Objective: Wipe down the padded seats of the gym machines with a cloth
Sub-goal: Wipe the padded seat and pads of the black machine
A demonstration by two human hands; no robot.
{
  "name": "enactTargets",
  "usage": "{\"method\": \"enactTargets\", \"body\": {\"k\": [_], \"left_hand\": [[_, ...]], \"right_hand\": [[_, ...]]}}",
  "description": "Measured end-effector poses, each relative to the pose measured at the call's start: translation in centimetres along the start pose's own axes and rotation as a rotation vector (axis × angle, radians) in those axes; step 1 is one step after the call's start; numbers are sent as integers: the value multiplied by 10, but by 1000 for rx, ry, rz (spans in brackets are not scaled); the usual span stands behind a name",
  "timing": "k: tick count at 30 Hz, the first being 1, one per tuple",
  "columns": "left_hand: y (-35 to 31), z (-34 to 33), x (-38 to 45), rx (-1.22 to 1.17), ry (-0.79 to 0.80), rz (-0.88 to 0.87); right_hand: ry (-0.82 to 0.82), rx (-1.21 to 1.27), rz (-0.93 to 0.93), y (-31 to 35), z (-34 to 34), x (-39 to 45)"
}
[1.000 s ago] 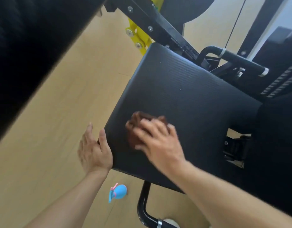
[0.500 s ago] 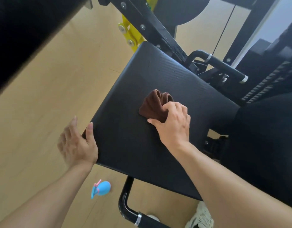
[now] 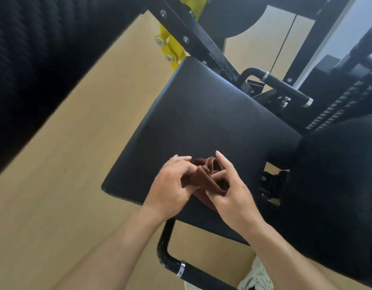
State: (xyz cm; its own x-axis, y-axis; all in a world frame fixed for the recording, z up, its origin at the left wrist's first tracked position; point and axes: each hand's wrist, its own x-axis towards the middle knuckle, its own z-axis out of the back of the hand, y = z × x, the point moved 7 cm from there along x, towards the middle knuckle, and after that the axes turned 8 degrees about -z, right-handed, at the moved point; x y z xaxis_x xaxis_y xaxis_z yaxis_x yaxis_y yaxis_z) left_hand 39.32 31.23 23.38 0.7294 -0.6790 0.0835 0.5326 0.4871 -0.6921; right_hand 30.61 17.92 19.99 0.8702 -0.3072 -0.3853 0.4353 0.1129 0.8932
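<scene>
Gripping a bunched brown cloth between them, the left hand and right hand curl their fingers into its folds above the near edge of the black padded seat.

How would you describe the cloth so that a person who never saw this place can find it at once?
Find the big black padded seat in the middle of the view. Over its near edge, the left hand and right hand hold a small crumpled cloth between them. It is the only brown thing; everything beside it is black.
</scene>
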Motion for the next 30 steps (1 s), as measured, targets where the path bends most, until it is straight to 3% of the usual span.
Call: {"method": "enactTargets", "body": {"k": [3, 6, 11, 15, 18, 21, 24, 26, 30], "left_hand": [[-12, -10, -32, -98, 158, 76], [-15, -4, -64, -245, 155, 241], [-27, 14, -82, -401, 141, 428], [-32, 11, -73, -311, 249, 405], [-34, 0, -58, -512, 278, 418], [-30, -3, -34, -655, 139, 474], [-22, 0, 0, -403, 20, 397], [-15, 0, 19, -151, -28, 299], [4, -9, 51, 165, -60, 44]], "right_hand": [[35, -261, 36, -8, -9, -23], [-71, -416, 76, -8, -10, -47], [16, -73, 192, 37, -15, -88], [-135, 164, 256, 90, 25, -82], [-222, 132, 273, 118, 61, -59], [-337, -26, 261, 126, 94, -23], [-520, -388, 97, 107, 112, 20], [-541, -513, 10, 82, 97, 36], [-213, -609, -210, -18, 7, 47]]}}
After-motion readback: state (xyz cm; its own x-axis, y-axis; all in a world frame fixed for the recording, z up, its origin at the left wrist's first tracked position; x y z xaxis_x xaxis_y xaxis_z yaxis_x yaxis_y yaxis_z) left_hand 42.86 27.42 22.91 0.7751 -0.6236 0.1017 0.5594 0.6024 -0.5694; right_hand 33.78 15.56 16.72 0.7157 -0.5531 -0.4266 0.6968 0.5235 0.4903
